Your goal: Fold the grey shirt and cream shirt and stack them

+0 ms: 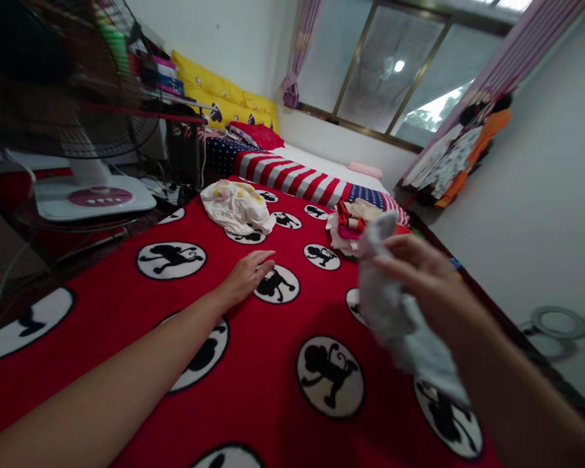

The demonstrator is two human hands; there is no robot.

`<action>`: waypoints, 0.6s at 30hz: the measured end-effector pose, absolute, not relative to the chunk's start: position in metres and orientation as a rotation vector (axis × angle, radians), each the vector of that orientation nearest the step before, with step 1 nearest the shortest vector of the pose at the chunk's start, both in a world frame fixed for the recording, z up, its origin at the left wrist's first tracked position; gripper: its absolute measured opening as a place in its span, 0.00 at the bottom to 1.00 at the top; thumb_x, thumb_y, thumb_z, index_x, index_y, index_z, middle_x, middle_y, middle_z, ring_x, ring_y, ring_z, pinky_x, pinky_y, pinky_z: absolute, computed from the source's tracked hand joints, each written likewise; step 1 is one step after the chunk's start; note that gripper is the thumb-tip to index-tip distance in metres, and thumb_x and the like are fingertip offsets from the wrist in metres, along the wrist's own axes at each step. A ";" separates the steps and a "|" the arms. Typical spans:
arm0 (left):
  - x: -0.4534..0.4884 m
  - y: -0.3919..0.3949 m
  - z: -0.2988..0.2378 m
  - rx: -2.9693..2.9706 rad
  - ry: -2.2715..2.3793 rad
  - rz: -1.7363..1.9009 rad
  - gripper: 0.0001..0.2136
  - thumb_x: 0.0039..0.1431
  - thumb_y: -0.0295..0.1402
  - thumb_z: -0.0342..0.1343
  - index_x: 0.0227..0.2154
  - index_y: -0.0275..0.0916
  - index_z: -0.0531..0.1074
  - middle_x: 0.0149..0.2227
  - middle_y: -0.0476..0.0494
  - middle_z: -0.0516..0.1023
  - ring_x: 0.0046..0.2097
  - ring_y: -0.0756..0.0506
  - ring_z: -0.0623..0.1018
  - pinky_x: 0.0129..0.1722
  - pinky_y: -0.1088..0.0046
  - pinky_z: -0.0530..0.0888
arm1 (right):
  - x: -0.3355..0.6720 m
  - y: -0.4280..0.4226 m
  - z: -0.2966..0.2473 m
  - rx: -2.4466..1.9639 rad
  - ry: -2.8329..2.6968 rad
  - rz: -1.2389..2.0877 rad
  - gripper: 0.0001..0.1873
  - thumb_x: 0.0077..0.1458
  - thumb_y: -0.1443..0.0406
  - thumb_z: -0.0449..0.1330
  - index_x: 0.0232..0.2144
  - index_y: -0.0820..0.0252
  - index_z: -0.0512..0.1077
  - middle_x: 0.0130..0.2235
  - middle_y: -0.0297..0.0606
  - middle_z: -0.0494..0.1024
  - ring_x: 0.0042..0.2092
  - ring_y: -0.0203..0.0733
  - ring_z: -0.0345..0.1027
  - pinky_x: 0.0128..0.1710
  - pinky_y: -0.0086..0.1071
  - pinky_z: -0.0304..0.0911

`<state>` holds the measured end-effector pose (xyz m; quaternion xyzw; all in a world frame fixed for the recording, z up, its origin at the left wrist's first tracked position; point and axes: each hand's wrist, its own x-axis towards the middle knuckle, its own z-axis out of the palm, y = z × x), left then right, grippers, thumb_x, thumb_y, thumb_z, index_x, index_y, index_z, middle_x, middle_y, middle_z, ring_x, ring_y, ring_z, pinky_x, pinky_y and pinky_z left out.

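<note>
My left hand (246, 276) hovers low over or rests on the red blanket (253, 403) with black monkeys in white circles; its fingers are stretched out and nothing is in them. My right hand (422, 266), smeared by motion, pinches a light grey-white piece of cloth (385, 299) that hangs down over the bed. What kind of garment it is, I cannot make out. Beyond my left hand lies a crumpled white garment (236, 205) with yellow patches. Past the held cloth sits a pile of clothes (348, 224) in red, pink and beige.
A fan (95, 195) with a white base stands on a stool at the left. Behind the blanket lies a flag-patterned striped cloth (292, 175), with yellow pillows (214, 91) in the corner. Clothes (461, 156) hang at the right by the window (385, 65).
</note>
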<state>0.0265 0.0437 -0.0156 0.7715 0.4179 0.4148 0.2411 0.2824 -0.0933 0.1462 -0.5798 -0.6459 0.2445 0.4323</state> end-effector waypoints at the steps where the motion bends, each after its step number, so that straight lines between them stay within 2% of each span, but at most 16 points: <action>1: 0.026 0.043 -0.015 2.090 1.141 1.134 0.29 0.64 0.50 0.40 0.54 0.32 0.70 0.56 0.33 0.72 0.59 0.40 0.70 0.60 0.60 0.64 | 0.257 -0.101 0.133 -1.409 -1.699 0.793 0.22 0.51 0.56 0.63 0.47 0.55 0.65 0.51 0.43 0.72 0.38 0.40 0.73 0.28 0.29 0.69; 2: 0.026 0.043 -0.015 2.064 1.140 1.134 0.30 0.64 0.51 0.39 0.54 0.32 0.70 0.56 0.33 0.72 0.58 0.40 0.70 0.60 0.60 0.65 | 0.233 -0.111 0.115 -1.358 -1.822 0.927 0.30 0.51 0.57 0.64 0.55 0.52 0.60 0.58 0.44 0.67 0.46 0.43 0.72 0.35 0.32 0.71; 3: 0.025 0.043 -0.015 2.034 1.139 1.133 0.31 0.64 0.52 0.38 0.54 0.32 0.70 0.56 0.33 0.72 0.58 0.40 0.71 0.59 0.61 0.65 | 0.212 -0.122 0.095 -1.277 -2.005 0.970 0.36 0.50 0.58 0.65 0.59 0.51 0.57 0.62 0.44 0.62 0.55 0.45 0.67 0.46 0.36 0.69; 4: 0.025 0.042 -0.015 2.004 1.137 1.132 0.32 0.64 0.52 0.37 0.54 0.31 0.69 0.55 0.33 0.73 0.57 0.40 0.71 0.58 0.61 0.66 | 0.195 -0.133 0.074 -1.168 -2.176 1.002 0.35 0.50 0.58 0.65 0.59 0.50 0.58 0.65 0.42 0.59 0.60 0.47 0.62 0.54 0.38 0.64; 7: 0.023 0.044 -0.017 1.953 1.139 1.114 0.33 0.64 0.53 0.37 0.56 0.30 0.68 0.54 0.32 0.74 0.56 0.40 0.72 0.57 0.62 0.67 | 0.176 -0.160 0.019 -0.845 -2.397 1.124 0.21 0.57 0.62 0.59 0.54 0.48 0.67 0.62 0.35 0.64 0.59 0.40 0.64 0.55 0.30 0.62; 10: 0.023 0.046 -0.020 1.985 1.164 1.079 0.31 0.63 0.52 0.42 0.56 0.31 0.67 0.53 0.33 0.75 0.55 0.40 0.73 0.56 0.62 0.68 | 0.196 -0.168 -0.003 -0.914 -2.255 1.045 0.16 0.56 0.64 0.61 0.48 0.53 0.72 0.56 0.37 0.72 0.55 0.38 0.68 0.52 0.26 0.62; 14: 0.031 0.041 -0.018 2.159 1.207 1.170 0.26 0.61 0.47 0.49 0.56 0.35 0.67 0.55 0.35 0.71 0.57 0.40 0.71 0.58 0.60 0.66 | 0.239 -0.161 0.007 -1.262 -1.906 0.708 0.11 0.55 0.68 0.59 0.42 0.55 0.74 0.46 0.39 0.78 0.49 0.39 0.72 0.49 0.30 0.65; 18: 0.051 0.017 -0.007 2.357 1.075 1.216 0.18 0.64 0.39 0.47 0.53 0.40 0.70 0.57 0.39 0.70 0.59 0.42 0.68 0.61 0.62 0.64 | 0.255 -0.139 0.029 -1.351 -1.811 0.431 0.15 0.58 0.67 0.56 0.48 0.55 0.71 0.52 0.42 0.75 0.55 0.41 0.67 0.56 0.37 0.61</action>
